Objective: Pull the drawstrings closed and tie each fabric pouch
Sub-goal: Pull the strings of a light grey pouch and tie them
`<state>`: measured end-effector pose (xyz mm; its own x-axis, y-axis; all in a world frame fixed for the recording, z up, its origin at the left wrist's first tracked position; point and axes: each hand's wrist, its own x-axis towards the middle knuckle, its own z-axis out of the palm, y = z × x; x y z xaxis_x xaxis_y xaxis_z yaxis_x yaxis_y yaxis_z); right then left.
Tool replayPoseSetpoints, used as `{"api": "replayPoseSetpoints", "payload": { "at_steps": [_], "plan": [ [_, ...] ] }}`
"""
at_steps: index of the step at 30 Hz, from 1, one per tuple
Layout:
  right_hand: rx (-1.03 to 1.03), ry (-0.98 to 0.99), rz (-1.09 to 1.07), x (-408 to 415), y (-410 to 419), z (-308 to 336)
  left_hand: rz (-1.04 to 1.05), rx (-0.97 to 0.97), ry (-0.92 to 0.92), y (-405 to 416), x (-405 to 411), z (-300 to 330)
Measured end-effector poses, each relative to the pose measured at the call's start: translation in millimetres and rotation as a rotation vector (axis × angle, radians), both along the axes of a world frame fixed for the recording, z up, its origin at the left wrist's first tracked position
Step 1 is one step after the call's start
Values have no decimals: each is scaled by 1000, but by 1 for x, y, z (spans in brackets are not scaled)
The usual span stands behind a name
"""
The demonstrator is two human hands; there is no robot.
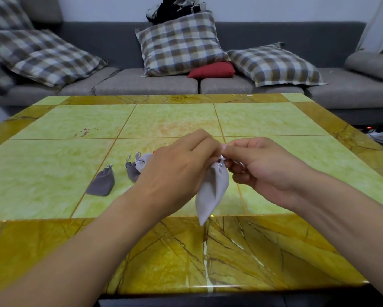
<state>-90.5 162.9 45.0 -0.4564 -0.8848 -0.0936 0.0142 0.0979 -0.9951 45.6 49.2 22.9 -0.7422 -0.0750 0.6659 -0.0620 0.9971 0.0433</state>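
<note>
Pouch handling: light grey pouch (212, 191) hangs limp from its neck, so I judge it soft, near weightless, no stiffness to push against.
Grip point: I'd hold at the gathered neck and the drawstrings (222, 161); the body just folds if squeezed.
Slip risk: strings look thin and shiny, probably slick between fingers; a knot needs steady tension, my guess.
Left hand (181, 165): fingers curled in at the pouch neck, pinching it; exact contact hidden behind the knuckles.
Right hand (259, 165): thumb and forefinger pinched on the string end right at the neck, other fingers curled under.
Pouch position: held in the air over the near half of the counter (274, 120), bottom corner dangling toward the near edge.
Pouch look: pale grey fabric, mouth bunched tight, tapering to a point at the bottom.
Other pouches: dark grey pouch (102, 182) lies flat to the left; second dark pouch (132, 171) and another light pouch (143, 161) touch each other just beyond it, partly behind my left hand.
Knot state: can't tell if tied yet.
</note>
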Motion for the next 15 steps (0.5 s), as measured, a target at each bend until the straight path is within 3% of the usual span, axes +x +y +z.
{"api": "replayPoseSetpoints", "payload": {
  "at_steps": [6, 15],
  "plan": [
    [-76, 210, -149, -5, -2, -2, 68, 224, 52, -9, -1, -7],
    [-162, 263, -134, -11, -6, -6, 66, 278, 151, -10, -4, -5]
  ]
}}
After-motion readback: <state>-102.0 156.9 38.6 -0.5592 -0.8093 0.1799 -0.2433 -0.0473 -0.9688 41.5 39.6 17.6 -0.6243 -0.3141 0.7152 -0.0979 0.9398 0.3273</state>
